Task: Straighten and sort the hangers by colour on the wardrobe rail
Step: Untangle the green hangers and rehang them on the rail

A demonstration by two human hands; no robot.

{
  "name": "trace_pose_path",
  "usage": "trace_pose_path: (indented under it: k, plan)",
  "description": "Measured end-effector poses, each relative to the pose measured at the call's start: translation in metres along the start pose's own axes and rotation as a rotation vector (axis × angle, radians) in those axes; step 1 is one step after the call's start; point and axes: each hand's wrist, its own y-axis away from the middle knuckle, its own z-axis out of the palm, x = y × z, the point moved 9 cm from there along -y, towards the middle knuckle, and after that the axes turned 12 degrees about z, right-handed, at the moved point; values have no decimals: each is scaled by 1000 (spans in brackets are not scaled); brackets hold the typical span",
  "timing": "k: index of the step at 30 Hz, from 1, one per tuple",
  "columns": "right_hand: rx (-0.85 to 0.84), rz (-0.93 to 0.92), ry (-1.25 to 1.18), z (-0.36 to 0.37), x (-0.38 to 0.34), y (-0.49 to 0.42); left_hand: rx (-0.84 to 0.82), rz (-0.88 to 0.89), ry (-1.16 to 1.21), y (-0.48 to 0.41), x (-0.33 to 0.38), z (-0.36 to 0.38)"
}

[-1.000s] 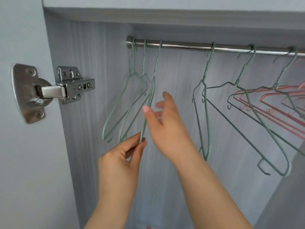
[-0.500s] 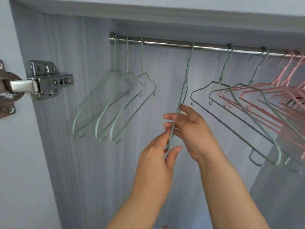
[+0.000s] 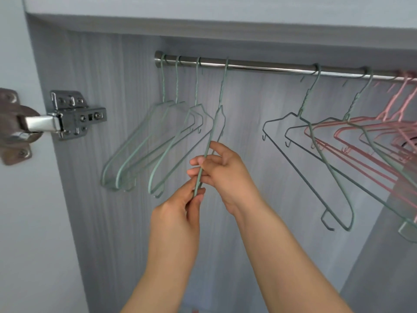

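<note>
Both hands point(image 3: 203, 181) still pinching the 4th green hanger point(image 3: 215, 129), now nearer the 3 left ones point(image 3: 158, 141).

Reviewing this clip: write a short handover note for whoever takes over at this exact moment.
Left hand and right hand: both pinch the fourth green hanger, hooked on the rail.
Done: three green hangers hang straight and together at the rail's left end.
Left: slide the held one beside them, then move two skewed green hangers left, away from the pink hangers at the right.
</note>
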Motion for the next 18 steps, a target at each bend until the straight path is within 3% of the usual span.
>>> trace_pose_path:
  k: [5,7,10,13,16,18]
  plan:
    - [-11,19,76,7,-2,1,12,15,-29,-1,-3,-4]
    - [43,-44,272,3,-9,8,7,24,-18,0,0,-3]
    - [347,-354,824,-30,-37,51,0,7,21,3,3,0]
    - [715,-549,942,-97,-78,124,-4,-42,74,10,-2,3]
    - [915,-355,1074,-168,-83,144,44,-45,45,16,1,2]
    - [825,-128,1068,-194,-63,129,105,1,-58,18,14,-2]
